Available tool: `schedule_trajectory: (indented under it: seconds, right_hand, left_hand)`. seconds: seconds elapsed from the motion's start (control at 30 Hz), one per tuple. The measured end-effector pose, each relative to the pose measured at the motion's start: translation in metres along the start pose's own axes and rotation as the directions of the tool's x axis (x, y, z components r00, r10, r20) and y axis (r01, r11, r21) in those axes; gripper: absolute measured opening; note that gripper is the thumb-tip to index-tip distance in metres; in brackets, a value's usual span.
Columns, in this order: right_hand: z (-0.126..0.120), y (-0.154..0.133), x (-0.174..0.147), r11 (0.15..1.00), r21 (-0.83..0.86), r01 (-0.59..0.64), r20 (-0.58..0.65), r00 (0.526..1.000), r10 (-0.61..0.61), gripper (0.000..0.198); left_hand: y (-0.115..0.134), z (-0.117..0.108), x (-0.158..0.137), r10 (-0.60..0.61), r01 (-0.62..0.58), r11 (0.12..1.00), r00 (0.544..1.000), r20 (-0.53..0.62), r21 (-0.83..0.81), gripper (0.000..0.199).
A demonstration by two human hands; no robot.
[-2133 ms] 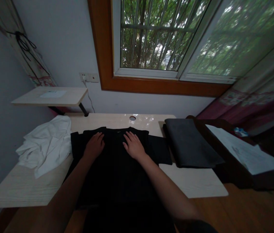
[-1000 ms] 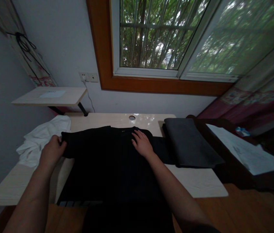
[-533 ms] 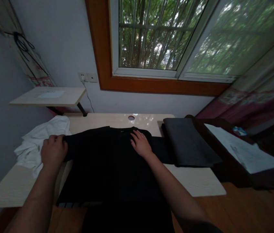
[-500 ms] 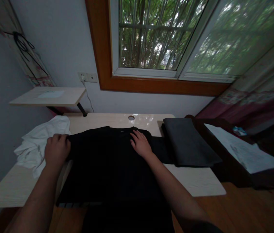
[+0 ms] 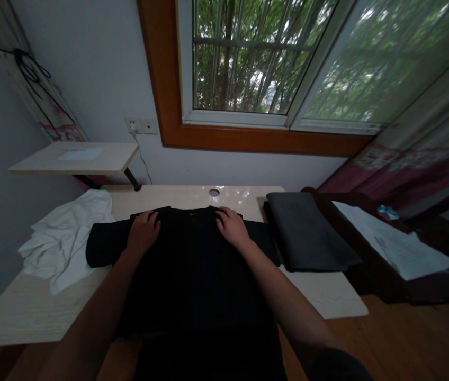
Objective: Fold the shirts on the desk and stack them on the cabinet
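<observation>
A black short-sleeved T-shirt [image 5: 192, 270] is spread on the pale wooden desk [image 5: 21, 312], its collar toward the window and both sleeves out to the sides. My left hand [image 5: 144, 232] rests on the shirt's left shoulder, fingers a little bent and apart. On the other side of the collar lies my right hand [image 5: 232, 226], its fingers spread over the right shoulder. The lower part of the shirt runs toward my body, where dark fabric makes its hem hard to see.
Crumpled white cloth [image 5: 65, 233] lies at the left, near a small raised shelf [image 5: 75, 159]. Folded dark grey fabric [image 5: 307, 233] sits on the right, close to the right sleeve. Beyond it are papers [image 5: 391, 241] on a dark surface. A window [image 5: 264, 58] is behind the desk.
My left hand has let go of the left sleeve and moved right onto the shoulder. That sleeve now lies flat beside the white cloth. My right hand stays near the collar.
</observation>
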State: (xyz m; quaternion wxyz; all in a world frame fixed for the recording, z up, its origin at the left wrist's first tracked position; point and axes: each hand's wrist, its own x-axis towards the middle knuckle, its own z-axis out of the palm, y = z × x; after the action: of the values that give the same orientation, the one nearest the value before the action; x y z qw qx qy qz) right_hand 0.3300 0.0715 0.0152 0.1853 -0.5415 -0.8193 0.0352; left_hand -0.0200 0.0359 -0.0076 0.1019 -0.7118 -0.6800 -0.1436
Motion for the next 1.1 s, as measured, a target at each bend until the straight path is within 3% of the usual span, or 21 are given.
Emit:
schedule_trajectory:
  seconds: [0.23,0.6,0.87,1.1]
  right_hand:
    - [-0.001,0.036,-0.005,0.996,-0.062,-0.068,-0.039,0.997,0.065,0.041]
    - [-0.006,0.065,-0.014,0.977,-0.014,-0.212,-0.085,0.974,0.21,0.039]
    - [-0.026,0.073,-0.023,0.961,-0.144,-0.237,0.042,0.969,0.245,0.02]
    - [-0.047,0.069,-0.021,0.93,-0.134,-0.341,0.192,0.912,0.362,0.034]
  left_hand:
    - [-0.03,-0.005,-0.003,-0.005,0.004,1.0,0.999,0.035,0.028,0.049]
    - [-0.04,-0.002,-0.001,-0.011,0.009,0.999,0.998,0.065,0.031,0.049]
    - [-0.051,0.003,0.003,0.006,-0.01,0.998,0.997,0.08,0.054,0.052]
    - [-0.054,0.002,0.005,0.005,-0.011,0.998,0.995,0.103,0.059,0.051]
